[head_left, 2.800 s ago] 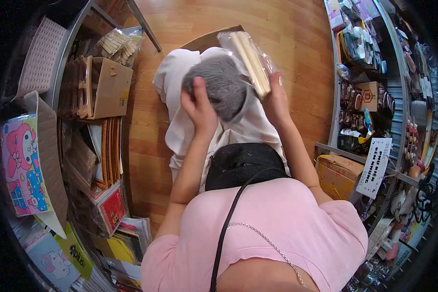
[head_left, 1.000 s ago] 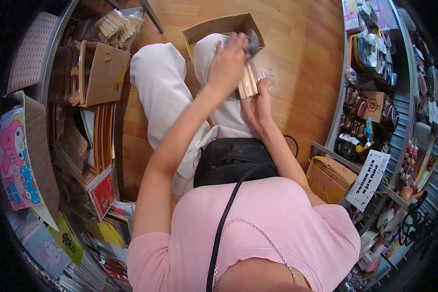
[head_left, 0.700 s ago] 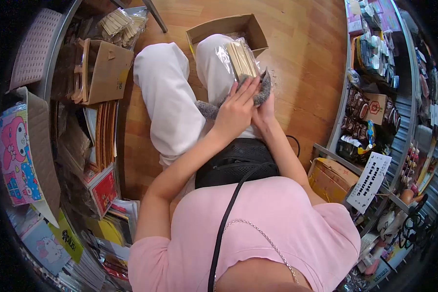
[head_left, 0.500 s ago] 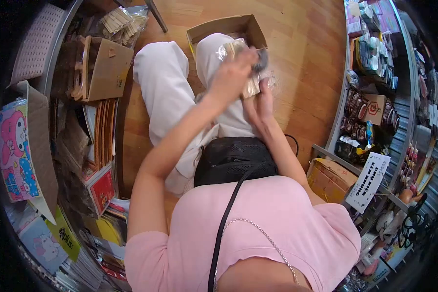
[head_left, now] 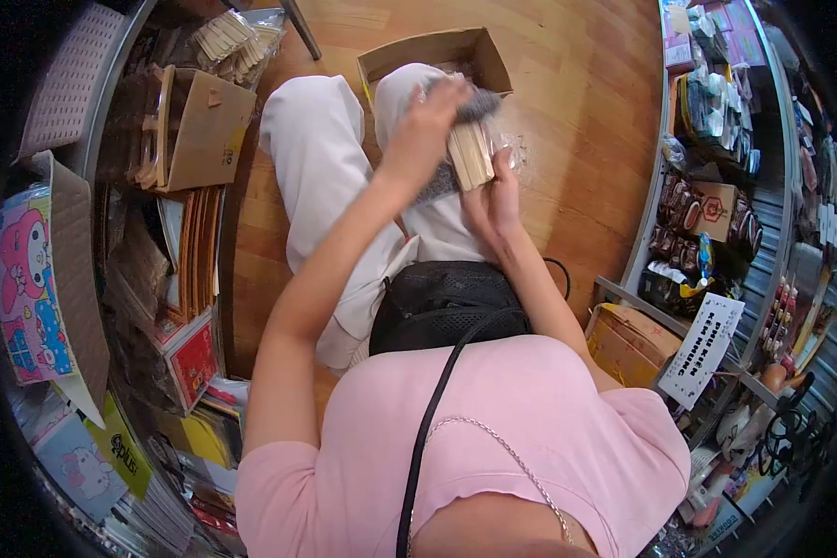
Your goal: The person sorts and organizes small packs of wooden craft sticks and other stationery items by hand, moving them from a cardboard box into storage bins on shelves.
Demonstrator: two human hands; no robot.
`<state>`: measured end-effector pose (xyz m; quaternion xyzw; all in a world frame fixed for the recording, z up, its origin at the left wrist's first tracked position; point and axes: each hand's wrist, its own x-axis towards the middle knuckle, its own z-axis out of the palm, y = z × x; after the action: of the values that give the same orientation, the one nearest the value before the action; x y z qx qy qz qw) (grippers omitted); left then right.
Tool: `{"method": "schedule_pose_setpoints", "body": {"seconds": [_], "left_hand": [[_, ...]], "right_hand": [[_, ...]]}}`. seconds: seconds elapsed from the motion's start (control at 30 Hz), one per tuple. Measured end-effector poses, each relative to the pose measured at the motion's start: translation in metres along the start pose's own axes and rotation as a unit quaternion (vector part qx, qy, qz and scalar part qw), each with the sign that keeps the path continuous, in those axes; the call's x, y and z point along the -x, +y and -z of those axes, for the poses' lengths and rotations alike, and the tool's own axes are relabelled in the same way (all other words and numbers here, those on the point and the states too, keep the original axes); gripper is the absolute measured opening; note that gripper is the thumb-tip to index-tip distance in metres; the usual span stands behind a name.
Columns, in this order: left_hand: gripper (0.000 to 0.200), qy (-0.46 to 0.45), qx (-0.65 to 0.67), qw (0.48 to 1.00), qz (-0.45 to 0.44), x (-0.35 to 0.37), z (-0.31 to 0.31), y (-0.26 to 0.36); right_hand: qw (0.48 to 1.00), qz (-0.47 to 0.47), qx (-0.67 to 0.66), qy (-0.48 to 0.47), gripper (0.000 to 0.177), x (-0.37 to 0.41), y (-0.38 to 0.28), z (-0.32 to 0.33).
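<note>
A clear plastic pack of flat wooden sticks (head_left: pixel 471 156) rests over my right knee. My right hand (head_left: pixel 498 203) holds it from below and the right side, with the thumb up along its edge. A dark grey cloth (head_left: pixel 479 108) lies across the top end of the pack. My left hand (head_left: pixel 434 113), a little blurred, has its fingers on this cloth. More grey material (head_left: pixel 437 185) shows beneath, against my trouser leg.
An open cardboard box (head_left: pixel 428 51) stands on the wooden floor beyond my knees. Packed shelves line both sides. At left are a brown carton (head_left: pixel 205 132) and more bagged wooden sticks (head_left: pixel 235 42). A black bag (head_left: pixel 448 307) sits at my waist.
My left hand has moved a little to the left with the grey cloth. More of the wooden sticks shows now. My right hand has stayed nearly still.
</note>
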<state>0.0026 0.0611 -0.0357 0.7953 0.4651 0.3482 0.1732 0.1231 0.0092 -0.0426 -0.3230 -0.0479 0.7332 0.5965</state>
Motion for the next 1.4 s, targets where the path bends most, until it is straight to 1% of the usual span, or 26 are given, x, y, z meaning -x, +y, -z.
{"method": "schedule_pose_setpoints", "body": {"seconds": [0.1,0.17,0.2,0.23,0.27,0.3,0.33,0.37,0.5,0.6,0.63,0.67,0.7,0.77,0.8,0.83,0.9,1.0,1.03,1.1,1.13,1.2,1.23,1.3,1.33,1.4], "left_hand": [[0.039,0.041,-0.011,0.999,0.010,-0.011,0.001,-0.013],[0.037,-0.034,0.121,0.990,0.067,0.014,0.003,0.015],[0.033,-0.028,0.110,0.992,-0.049,0.028,-0.003,0.022],[0.033,-0.030,0.111,0.992,-0.048,0.036,-0.005,0.029],[0.032,-0.006,0.092,0.994,-0.060,0.043,-0.006,0.036],[0.031,0.020,0.073,0.995,-0.072,0.046,-0.007,0.038],[0.031,0.020,0.074,0.995,-0.070,0.040,-0.004,0.034],[0.031,0.023,0.038,0.998,-0.042,0.026,0.002,0.027],[0.039,0.028,-0.037,0.999,0.025,-0.021,0.008,-0.025],[0.040,-0.032,0.032,0.998,0.045,0.002,0.009,-0.001],[0.040,-0.032,0.030,0.998,0.044,0.018,0.004,0.010],[0.041,-0.044,0.053,0.997,-0.018,0.039,-0.007,0.022],[0.042,-0.055,0.076,0.992,-0.080,0.047,-0.008,0.030],[0.042,-0.056,0.056,0.993,-0.085,0.042,-0.006,0.021],[0.042,-0.057,0.037,0.994,-0.091,0.034,-0.002,0.016],[0.042,-0.056,0.038,0.994,-0.090,0.022,0.003,0.008],[0.042,-0.054,0.016,0.998,0.005,-0.011,0.013,-0.017],[0.041,-0.021,-0.049,0.998,-0.031,-0.023,0.010,-0.042],[0.041,-0.019,-0.050,0.998,-0.033,-0.017,0.009,-0.032],[0.042,-0.076,0.139,0.986,-0.046,0.012,0.005,0.002],[0.042,-0.079,0.140,0.986,-0.046,0.023,0.001,0.015],[0.041,-0.035,0.048,0.995,-0.079,0.040,-0.005,0.035],[0.041,-0.036,0.048,0.995,-0.077,0.037,-0.005,0.031],[0.042,-0.012,-0.022,0.998,-0.059,0.018,-0.003,0.013],[0.049,-0.035,-0.044,0.998,-0.010,0.004,0.002,0.002],[0.049,-0.010,-0.048,0.999,0.011,-0.016,0.004,-0.016]], "right_hand": [[1.000,-0.004,0.014,0.002,0.051,0.001,-0.003,-0.009],[0.997,0.000,-0.033,0.068,0.051,-0.004,-0.004,-0.007],[0.997,-0.001,-0.034,0.068,0.051,-0.009,-0.003,0.012],[0.986,-0.053,-0.111,-0.113,0.052,-0.016,-0.002,0.043],[0.933,-0.102,-0.184,-0.291,0.052,-0.019,-0.001,0.060],[0.934,-0.103,-0.184,-0.290,0.052,-0.016,-0.001,0.048],[0.984,-0.062,-0.114,-0.126,0.051,-0.010,-0.003,0.021],[0.998,-0.018,-0.038,0.043,0.051,-0.003,-0.003,0.006],[0.999,-0.025,-0.024,0.004,0.050,-0.001,-0.003,-0.002],[0.999,-0.024,-0.026,0.021,0.049,-0.013,-0.002,0.013],[0.983,-0.079,-0.134,-0.098,0.049,-0.021,-0.002,0.035],[0.939,-0.131,-0.237,-0.213,0.050,-0.024,-0.003,0.049],[0.939,-0.132,-0.238,-0.212,0.050,-0.021,-0.003,0.050],[0.981,-0.107,-0.152,-0.054,0.036,-0.017,-0.003,0.052],[0.945,-0.142,-0.266,-0.130,0.041,-0.022,-0.002,0.053],[0.945,-0.143,-0.264,-0.129,0.041,-0.017,-0.003,0.041],[0.998,-0.048,-0.041,-0.002,0.051,-0.004,-0.004,0.002],[0.999,-0.039,-0.033,-0.010,0.052,-0.002,-0.002,-0.002],[0.999,-0.031,-0.033,-0.006,0.052,-0.004,-0.002,-0.002],[0.998,-0.036,-0.045,0.032,0.050,-0.010,-0.003,0.008],[0.994,-0.056,-0.073,0.057,0.049,-0.009,-0.007,0.014],[0.988,-0.073,-0.100,0.094,0.048,-0.004,-0.009,0.011],[0.988,-0.074,-0.099,0.096,0.048,-0.003,-0.007,0.006],[0.999,-0.007,-0.030,-0.041,0.049,-0.001,-0.002,0.000],[0.999,-0.009,-0.010,-0.045,0.050,0.001,0.000,-0.002],[0.998,-0.006,-0.008,-0.057,0.050,0.004,0.000,-0.012]]}}
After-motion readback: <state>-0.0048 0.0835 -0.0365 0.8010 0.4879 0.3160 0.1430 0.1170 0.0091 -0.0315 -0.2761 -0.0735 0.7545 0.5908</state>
